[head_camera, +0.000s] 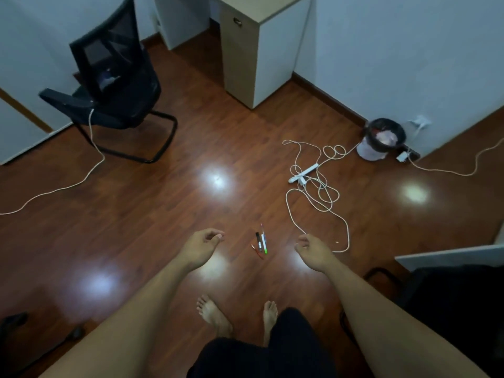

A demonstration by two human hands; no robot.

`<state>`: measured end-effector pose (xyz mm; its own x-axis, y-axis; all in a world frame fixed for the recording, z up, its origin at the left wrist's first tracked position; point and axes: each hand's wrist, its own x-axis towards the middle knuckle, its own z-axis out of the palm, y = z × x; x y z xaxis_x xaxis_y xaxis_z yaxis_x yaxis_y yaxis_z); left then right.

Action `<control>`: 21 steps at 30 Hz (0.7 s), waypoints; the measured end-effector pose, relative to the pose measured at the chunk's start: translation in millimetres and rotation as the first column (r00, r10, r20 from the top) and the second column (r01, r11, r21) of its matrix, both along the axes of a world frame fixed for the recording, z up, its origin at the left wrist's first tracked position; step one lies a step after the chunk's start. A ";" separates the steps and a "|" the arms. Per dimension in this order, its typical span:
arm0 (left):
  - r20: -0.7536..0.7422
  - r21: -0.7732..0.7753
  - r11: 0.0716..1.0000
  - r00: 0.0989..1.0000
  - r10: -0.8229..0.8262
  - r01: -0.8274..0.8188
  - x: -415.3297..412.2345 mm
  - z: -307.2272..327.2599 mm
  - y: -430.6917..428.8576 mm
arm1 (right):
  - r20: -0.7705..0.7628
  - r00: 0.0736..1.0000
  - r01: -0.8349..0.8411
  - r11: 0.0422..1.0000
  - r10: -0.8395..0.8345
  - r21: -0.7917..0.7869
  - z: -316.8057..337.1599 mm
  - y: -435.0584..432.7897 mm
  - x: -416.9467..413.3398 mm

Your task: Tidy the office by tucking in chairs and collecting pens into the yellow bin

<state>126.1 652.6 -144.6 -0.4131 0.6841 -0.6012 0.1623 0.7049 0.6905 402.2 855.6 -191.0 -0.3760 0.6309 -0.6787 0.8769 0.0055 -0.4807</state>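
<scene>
A person stands barefoot on a glossy dark wooden floor (152,214), looking down at both bare arms stretched forward. The left hand (201,245) and the right hand (311,249) hover above the floor with fingers loosely curled and nothing in them; each is released, grasping no object. Between the two hands, a little ahead of the person's feet, lies a small cluster of pens (260,242) on the floor: a black one, a white one with a green end, a thin pink one and a red one, lying close together and roughly parallel.

A black mesh chair (114,77) stands pulled out toward the far left corner of the floor, near a pale desk cabinet (261,58). A white power strip (304,173) with tangled white cable (317,203) sprawls on the right side of the floor, just right of the pens. A small black waste basket (383,139) with a pale liner sits against the far right wall. No yellow bin is visible.

The step in hand appears to be gathering the pens. The next move likely calls for bending down, closing the fingers around the cluster, then finding the yellow bin, which is out of view; the chair looks not yet tucked in
</scene>
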 end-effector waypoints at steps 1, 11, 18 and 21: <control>0.016 -0.015 1.000 1.000 -0.010 0.010 -3.6 -5.8 4.3 | 0.008 1.000 0.001 1.000 -0.001 -0.005 -4.0 -1.2 -2.2; 0.086 -0.124 0.992 0.996 0.026 -0.015 -7.7 -80.5 70.0 | 0.058 0.998 0.018 0.998 -0.014 -0.066 -82.2 34.1 -8.7; 0.157 -0.213 0.965 0.970 0.185 -0.150 -6.4 -253.0 122.7 | 0.071 0.997 0.004 0.997 0.001 -0.071 -238.5 84.8 -31.6; 0.136 -0.226 0.959 0.969 0.205 -0.171 -3.6 -359.7 141.5 | 0.067 0.998 0.009 0.998 -0.004 -0.066 -336.9 101.3 -43.6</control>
